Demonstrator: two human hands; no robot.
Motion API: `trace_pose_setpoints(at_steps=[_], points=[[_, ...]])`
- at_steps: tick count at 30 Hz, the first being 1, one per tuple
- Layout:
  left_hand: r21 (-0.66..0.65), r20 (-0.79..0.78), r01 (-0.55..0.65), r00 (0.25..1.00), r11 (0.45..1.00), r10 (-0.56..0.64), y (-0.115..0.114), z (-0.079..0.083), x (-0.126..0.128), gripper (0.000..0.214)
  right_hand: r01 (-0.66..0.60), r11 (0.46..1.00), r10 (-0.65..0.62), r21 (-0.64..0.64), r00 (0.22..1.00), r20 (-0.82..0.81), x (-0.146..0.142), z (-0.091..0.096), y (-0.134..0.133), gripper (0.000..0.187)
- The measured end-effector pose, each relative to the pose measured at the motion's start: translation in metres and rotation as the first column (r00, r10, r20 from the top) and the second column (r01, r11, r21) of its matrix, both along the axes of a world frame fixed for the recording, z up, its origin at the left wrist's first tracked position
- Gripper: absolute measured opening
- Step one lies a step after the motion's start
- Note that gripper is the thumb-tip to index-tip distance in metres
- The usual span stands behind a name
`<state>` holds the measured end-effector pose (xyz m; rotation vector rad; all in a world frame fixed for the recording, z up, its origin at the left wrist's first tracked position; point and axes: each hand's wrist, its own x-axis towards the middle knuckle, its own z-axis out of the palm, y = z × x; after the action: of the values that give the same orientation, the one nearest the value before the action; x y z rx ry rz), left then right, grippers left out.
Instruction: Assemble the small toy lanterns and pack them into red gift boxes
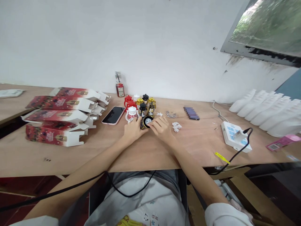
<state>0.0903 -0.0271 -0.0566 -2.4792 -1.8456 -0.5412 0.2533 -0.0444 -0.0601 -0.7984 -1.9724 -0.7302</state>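
My left hand [133,130] is closed around a small black-and-gold lantern [148,121], tipped so that its round black underside faces me. A white disc shows inside that underside. The fingers of my right hand [162,128] are pinched together at the right edge of the opening; whatever they hold is too small to make out. Just behind stand several small lanterns: red [128,99], white [132,112], black [143,108] and gold [151,103]. To the right lie a pile of small white pieces [176,126] and a heap of little metallic parts [171,114].
Red printed boxes [54,114] are stacked at left, beside a phone [113,115]. A bottle [120,88] stands by the wall. At right are a blurred purple item [191,113], a power strip [235,136] with a black cable, a yellow tag [222,157] and white sleeves [265,110].
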Motion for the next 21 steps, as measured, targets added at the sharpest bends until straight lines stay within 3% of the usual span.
trace_pose_setpoints(at_steps=[4,9,13,15,19,21], points=[[0.017,-0.006,0.003,1.000,1.000,-0.003,0.000,0.000,0.000,0.057,-0.046,0.999,0.045,-0.030,0.999,-0.028,0.000,-0.001,0.001,0.015],[0.035,-0.013,0.007,1.000,0.999,-0.007,0.000,-0.001,0.000,0.055,-0.097,0.982,0.080,-0.164,0.991,-0.105,0.000,-0.002,-0.001,0.017],[0.056,-0.024,0.026,0.999,0.998,-0.024,0.002,-0.004,0.000,0.052,-0.228,0.919,0.087,-0.323,0.913,-0.399,-0.005,-0.003,-0.001,0.008],[0.064,-0.033,0.037,0.999,0.997,-0.035,0.003,-0.005,-0.001,0.051,-0.382,0.819,0.051,-0.429,0.792,-0.608,-0.007,-0.005,0.002,0.024],[0.069,-0.067,0.055,0.996,0.996,-0.050,0.003,-0.005,-0.001,0.053,-0.717,0.505,-0.017,-0.480,0.548,-0.836,-0.007,-0.011,0.012,0.055],[0.062,-0.083,0.063,0.995,0.996,-0.057,0.002,-0.005,-0.001,0.052,-0.774,0.440,-0.043,-0.454,0.487,-0.872,-0.005,-0.014,0.016,0.063]])
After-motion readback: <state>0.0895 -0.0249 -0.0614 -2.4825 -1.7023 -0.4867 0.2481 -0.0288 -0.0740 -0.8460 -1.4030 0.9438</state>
